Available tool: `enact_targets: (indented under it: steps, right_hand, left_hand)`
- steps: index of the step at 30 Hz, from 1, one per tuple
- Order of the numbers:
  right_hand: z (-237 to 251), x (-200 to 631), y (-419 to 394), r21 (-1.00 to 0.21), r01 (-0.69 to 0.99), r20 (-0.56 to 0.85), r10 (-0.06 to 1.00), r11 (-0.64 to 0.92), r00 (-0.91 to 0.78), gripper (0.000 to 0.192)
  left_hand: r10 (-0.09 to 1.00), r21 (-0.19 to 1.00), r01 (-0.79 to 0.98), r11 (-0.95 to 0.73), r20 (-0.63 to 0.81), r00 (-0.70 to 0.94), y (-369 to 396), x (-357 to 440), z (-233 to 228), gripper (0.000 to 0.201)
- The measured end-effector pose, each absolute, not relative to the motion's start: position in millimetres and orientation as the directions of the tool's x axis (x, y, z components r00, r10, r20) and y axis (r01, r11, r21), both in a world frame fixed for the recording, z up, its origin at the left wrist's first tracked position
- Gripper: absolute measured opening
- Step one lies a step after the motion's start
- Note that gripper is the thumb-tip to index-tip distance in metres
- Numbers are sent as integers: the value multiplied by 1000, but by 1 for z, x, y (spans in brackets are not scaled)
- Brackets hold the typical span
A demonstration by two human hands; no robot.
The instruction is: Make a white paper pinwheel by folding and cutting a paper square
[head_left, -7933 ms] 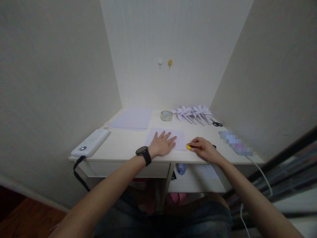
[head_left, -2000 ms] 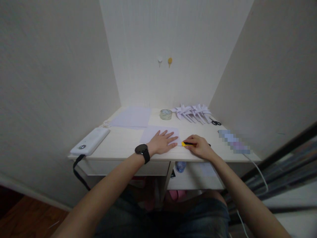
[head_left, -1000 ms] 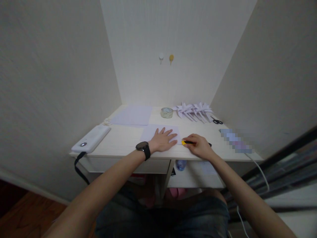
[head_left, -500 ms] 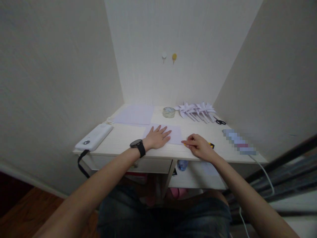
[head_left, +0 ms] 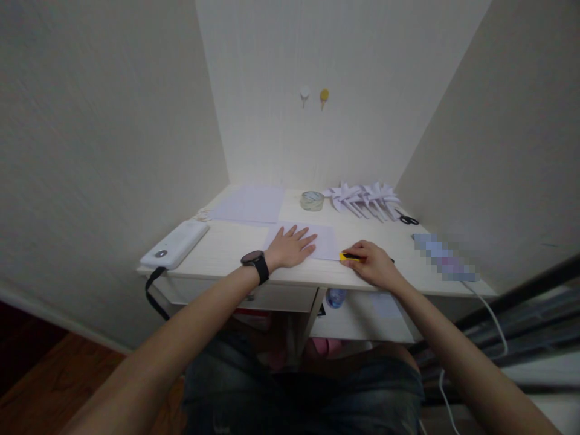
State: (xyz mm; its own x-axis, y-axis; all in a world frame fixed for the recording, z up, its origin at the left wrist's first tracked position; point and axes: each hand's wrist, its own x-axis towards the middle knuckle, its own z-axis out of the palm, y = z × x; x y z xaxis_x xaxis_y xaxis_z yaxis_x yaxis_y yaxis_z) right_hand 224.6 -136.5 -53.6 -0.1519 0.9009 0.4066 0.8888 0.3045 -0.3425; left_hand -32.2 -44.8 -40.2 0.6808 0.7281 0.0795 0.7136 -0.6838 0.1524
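My left hand (head_left: pixel 290 246) lies flat, fingers spread, on a pale sheet of paper (head_left: pixel 324 239) near the front edge of a white desk (head_left: pixel 226 251). A black watch sits on that wrist. My right hand (head_left: pixel 374 264) is closed around a yellow and black utility knife (head_left: pixel 348 256), whose yellow tip rests at the sheet's lower right corner.
A stack of paper (head_left: pixel 249 204) lies at the back left. A tape roll (head_left: pixel 312 200), several folded paper pinwheels (head_left: pixel 365 198) and black scissors (head_left: pixel 409 219) line the back. A white power bank (head_left: pixel 174 244) lies at the left edge. A blurred item with a cable (head_left: pixel 446 260) is on the right.
My left hand slid left on the sheet and the sheet shifted slightly. My right hand keeps the knife at the sheet's right corner. The camera view drifted.
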Motion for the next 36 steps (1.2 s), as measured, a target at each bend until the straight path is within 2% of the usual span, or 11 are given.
enact_targets:
  steps: [13,24,36]
  right_hand:
    - [-49,234,-128,-354,814,412,858,462,-308,20]
    - [-51,244,-118,-457,740,374,861,494,-344,25]
    - [-38,249,-113,-557,673,250,871,487,-423,28]
  left_hand:
    - [701,83,696,-713,51,712,-44,-32,-40,63]
    - [686,80,682,-727,47,726,-45,-32,-38,61]
    - [677,80,672,-736,75,733,-42,-34,-42,62]
